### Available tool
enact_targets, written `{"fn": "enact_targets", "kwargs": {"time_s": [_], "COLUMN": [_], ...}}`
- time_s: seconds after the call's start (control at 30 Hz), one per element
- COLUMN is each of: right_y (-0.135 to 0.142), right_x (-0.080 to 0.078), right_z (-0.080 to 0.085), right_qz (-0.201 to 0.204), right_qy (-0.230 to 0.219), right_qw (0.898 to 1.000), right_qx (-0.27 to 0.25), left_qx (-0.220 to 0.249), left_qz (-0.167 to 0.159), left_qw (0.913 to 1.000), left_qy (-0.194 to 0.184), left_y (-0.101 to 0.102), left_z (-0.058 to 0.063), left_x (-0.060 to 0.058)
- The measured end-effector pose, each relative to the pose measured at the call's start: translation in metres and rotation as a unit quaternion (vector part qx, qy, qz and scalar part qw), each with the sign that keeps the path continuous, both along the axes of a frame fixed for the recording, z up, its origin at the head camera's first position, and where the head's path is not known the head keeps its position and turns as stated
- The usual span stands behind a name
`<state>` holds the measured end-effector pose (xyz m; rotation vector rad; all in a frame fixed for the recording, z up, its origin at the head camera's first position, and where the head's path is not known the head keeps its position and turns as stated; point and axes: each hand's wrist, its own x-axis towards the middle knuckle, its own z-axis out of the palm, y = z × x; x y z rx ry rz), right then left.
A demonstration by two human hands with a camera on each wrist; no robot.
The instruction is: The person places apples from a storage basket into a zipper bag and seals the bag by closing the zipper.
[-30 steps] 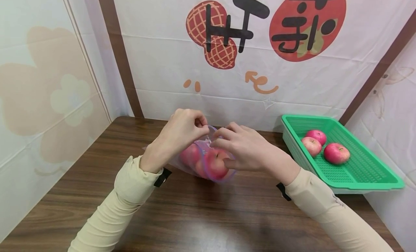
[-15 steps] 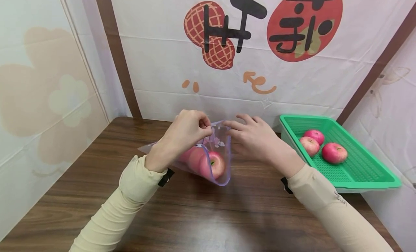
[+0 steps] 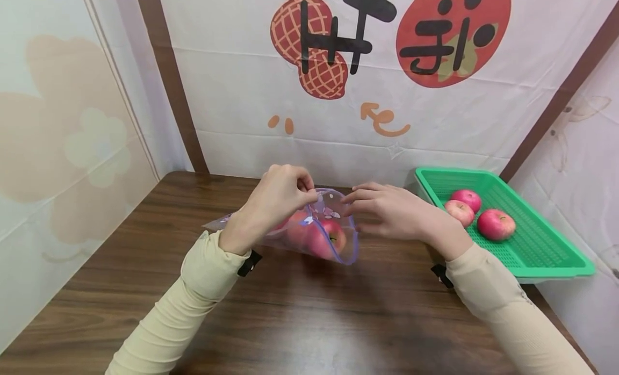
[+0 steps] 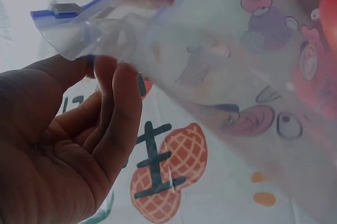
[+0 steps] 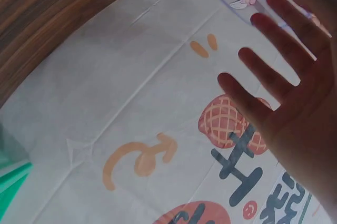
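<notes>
left hand: thumb and index of the left hand [image 3: 278, 195] pinch the upper edge of the bag [image 3: 357, 246] near its mouth; remaining fingers bent toward the palm
right hand: fingers of the right hand [image 3: 391, 208] spread apart and nearly straight, gripping nothing; fingertips right at the far side of the bag's rim; contact with the film, cannot tell
bag: clear film with purple edging, lying on its side over the table [image 3: 290, 332], left of the green basket [image 3: 556, 275]; mouth gapes toward the right hand
zip: white slider [image 4: 67, 9] on a blue-purple track, just above the left fingertips in the left wrist view
bag contents: red apples [image 3: 329, 238] seen through the film; exact count unclear
bag print: small pink and white cartoon figures; any lettering too small to tell
basket: three red-pink apples [image 3: 496, 224] inside, grouped toward the far left end; well apart from the bag
backdrop writing: bold black character strokes across the peanut print [image 3: 321, 77] and on a red oval [image 3: 454, 36]; cut off or stylised, can't read them reliably
other print: orange curl with an arrowhead [image 3: 384, 120]; small red smiley [image 5: 250, 210] in the right wrist view
</notes>
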<state>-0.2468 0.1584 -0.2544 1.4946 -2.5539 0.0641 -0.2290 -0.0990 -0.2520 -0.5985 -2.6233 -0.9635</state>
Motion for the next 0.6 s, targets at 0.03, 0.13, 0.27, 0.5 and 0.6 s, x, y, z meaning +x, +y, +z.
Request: {"fn": "enact_targets", "kwargs": {"time_s": [0.03, 0.13, 0.27, 0.5, 0.6], "right_y": [0.002, 0.01, 0.026, 0.059, 0.074], "right_x": [0.002, 0.005, 0.008, 0.008, 0.008], "right_z": [0.001, 0.005, 0.013, 0.029, 0.035], "right_qz": [0.005, 0.011, -0.003, -0.071, -0.111], "right_qy": [-0.003, -0.009, -0.01, 0.034, 0.041], "right_qw": [1.0, 1.0, 1.0, 0.996, 0.992], "right_qx": [0.0, 0.0, -0.009, -0.031, -0.037], "left_qx": [0.001, 0.002, 0.001, 0.001, -0.001], "left_qz": [0.0, 0.002, 0.002, 0.001, 0.0], "left_qw": [1.0, 1.0, 1.0, 0.9999, 0.9999], "left_qy": [-0.001, -0.002, 0.004, 0.016, 0.016], "left_y": [0.001, 0.002, 0.003, 0.003, 0.003], "left_z": [-0.001, -0.003, -0.005, -0.008, -0.008], "left_x": [0.0, 0.0, -0.001, -0.002, -0.002]}}
